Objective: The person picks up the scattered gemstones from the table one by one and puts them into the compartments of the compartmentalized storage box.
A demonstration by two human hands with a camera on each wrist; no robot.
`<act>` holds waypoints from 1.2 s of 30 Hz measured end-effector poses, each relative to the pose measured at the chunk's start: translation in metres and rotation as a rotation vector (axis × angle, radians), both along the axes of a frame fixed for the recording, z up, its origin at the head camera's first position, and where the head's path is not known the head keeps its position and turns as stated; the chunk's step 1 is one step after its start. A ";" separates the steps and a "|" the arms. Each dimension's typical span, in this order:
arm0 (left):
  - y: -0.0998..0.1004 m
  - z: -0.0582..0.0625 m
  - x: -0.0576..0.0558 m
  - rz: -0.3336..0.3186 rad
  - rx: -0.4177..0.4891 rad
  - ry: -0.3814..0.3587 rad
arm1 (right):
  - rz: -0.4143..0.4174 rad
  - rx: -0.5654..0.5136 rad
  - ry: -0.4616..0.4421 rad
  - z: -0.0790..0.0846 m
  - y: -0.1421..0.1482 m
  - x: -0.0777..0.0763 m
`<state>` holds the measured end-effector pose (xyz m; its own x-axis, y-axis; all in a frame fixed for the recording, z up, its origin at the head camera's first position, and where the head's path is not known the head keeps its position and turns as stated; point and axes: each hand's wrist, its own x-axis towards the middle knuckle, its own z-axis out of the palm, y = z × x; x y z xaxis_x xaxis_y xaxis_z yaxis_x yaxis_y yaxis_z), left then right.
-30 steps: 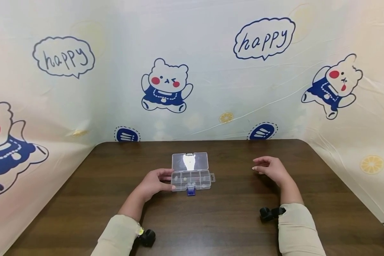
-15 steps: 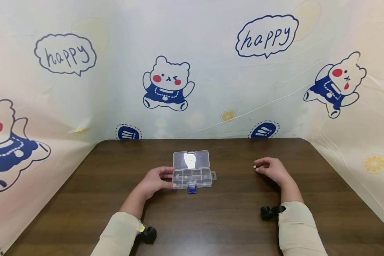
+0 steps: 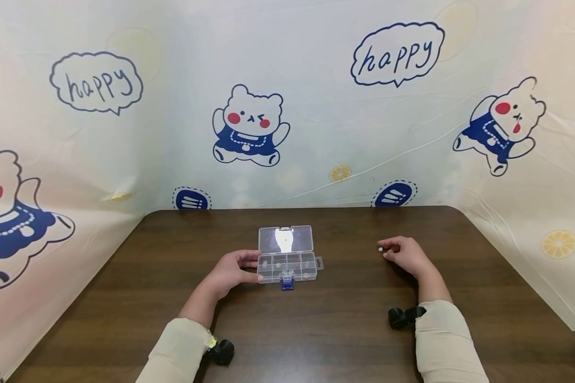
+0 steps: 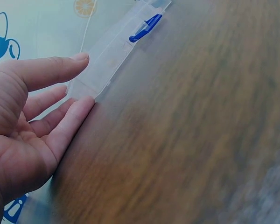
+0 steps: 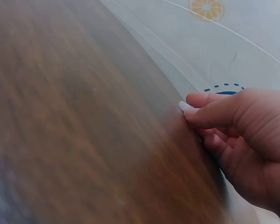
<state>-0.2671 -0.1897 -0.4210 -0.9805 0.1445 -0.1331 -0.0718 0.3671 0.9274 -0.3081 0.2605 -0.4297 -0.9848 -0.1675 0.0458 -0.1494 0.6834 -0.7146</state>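
Observation:
In the head view, a clear plastic compartment box (image 3: 287, 268) stands on the table with its lid (image 3: 273, 242) raised at the back. Small white, yellow and reddish pieces lie in its compartments. My left hand (image 3: 230, 274) holds the box at its left end, thumb at the front corner and fingers along the side. The blue latch (image 4: 147, 29) hangs at the box's front in the left wrist view. Off to the right, my right hand (image 3: 407, 255) pinches a small white pill (image 5: 184, 106) between thumb and index fingertips, low over the table.
The brown wooden table (image 3: 316, 330) reaches back to a printed cloth (image 3: 316, 133) with cartoon bears, which also hangs at both sides. A clear hanging tab (image 3: 319, 263) sticks out from the box's right end. Black wrist cameras (image 3: 221, 352) sit at both sleeves.
The white pill now shows plainly between my right fingertips, where a second ago it was hard to make out. My left hand and the box keep their place.

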 end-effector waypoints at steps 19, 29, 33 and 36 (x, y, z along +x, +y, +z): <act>-0.001 -0.001 0.000 -0.005 0.002 0.003 | 0.005 0.075 0.041 -0.003 -0.003 -0.002; -0.001 -0.001 0.002 -0.008 0.011 0.014 | 0.005 0.063 0.054 -0.003 -0.004 -0.003; -0.001 -0.001 0.002 -0.012 0.011 0.018 | 0.003 0.025 0.044 0.001 -0.005 0.000; -0.001 -0.002 0.001 -0.018 0.013 0.020 | -0.011 -0.017 0.034 0.006 -0.007 0.001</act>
<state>-0.2663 -0.1909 -0.4227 -0.9802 0.1633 -0.1120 -0.0473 0.3564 0.9331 -0.3068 0.2534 -0.4236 -0.9845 -0.1552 0.0820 -0.1662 0.6732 -0.7205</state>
